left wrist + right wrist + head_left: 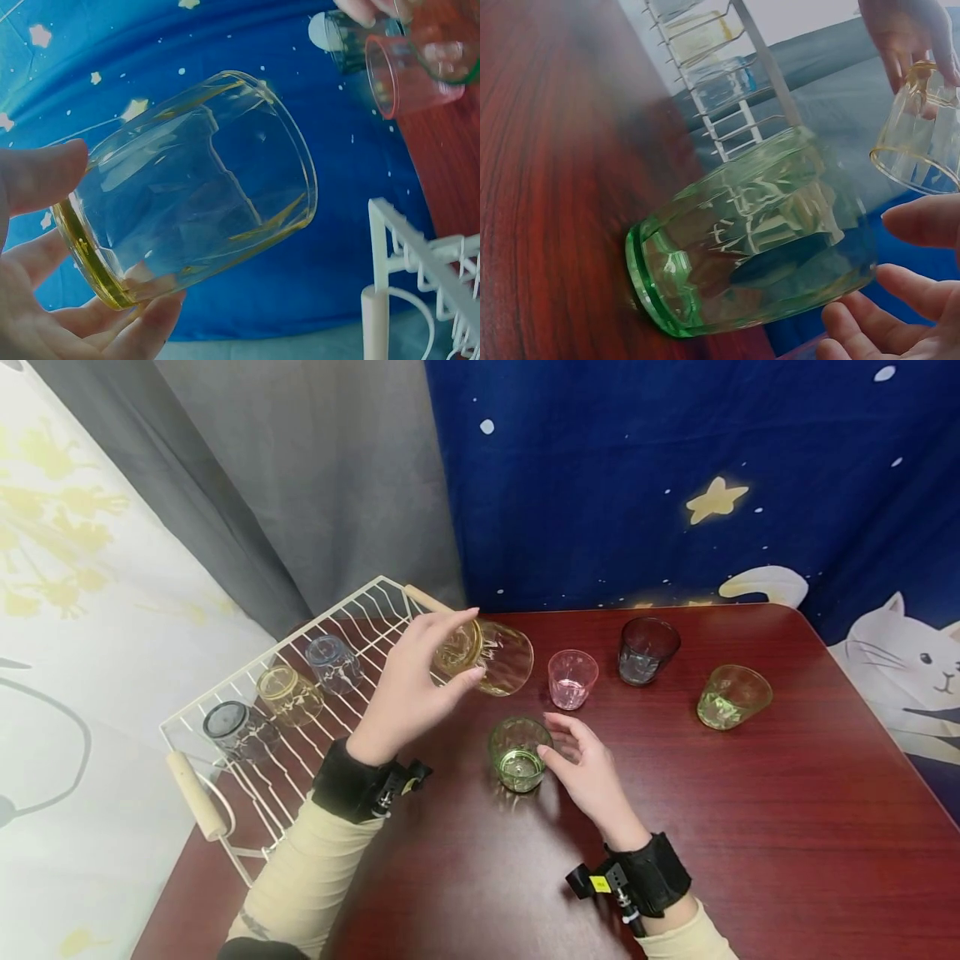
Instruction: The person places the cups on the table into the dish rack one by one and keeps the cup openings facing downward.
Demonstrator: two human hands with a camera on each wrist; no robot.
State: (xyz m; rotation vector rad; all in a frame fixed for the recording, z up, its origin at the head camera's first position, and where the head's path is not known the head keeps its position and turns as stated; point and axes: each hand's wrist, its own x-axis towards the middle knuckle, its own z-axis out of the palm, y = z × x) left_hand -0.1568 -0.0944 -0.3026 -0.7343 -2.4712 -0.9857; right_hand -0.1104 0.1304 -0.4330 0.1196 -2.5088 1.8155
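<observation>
My left hand [416, 681] grips a yellow-tinted glass [506, 660] near its thick base, thumb on one side and fingers on the other. In the left wrist view this yellow glass [202, 187] lies tilted in the air, its mouth pointing away from the palm. Upright on the table stands a green glass [517, 756]. Beside its right side is my right hand [588, 768], fingers loosely bent. The right wrist view has the fingertips right at the rim of the green glass [742, 247], not wrapped round it.
A white wire rack [262, 810] with wooden handles stands at left, holding upside-down blue [333, 664], yellow [290, 695] and grey [242, 732] glasses. Pink [572, 681], dark grey [647, 652] and light green [733, 697] glasses stand upright on the table [787, 827] at right. Curtains [600, 485] hang behind.
</observation>
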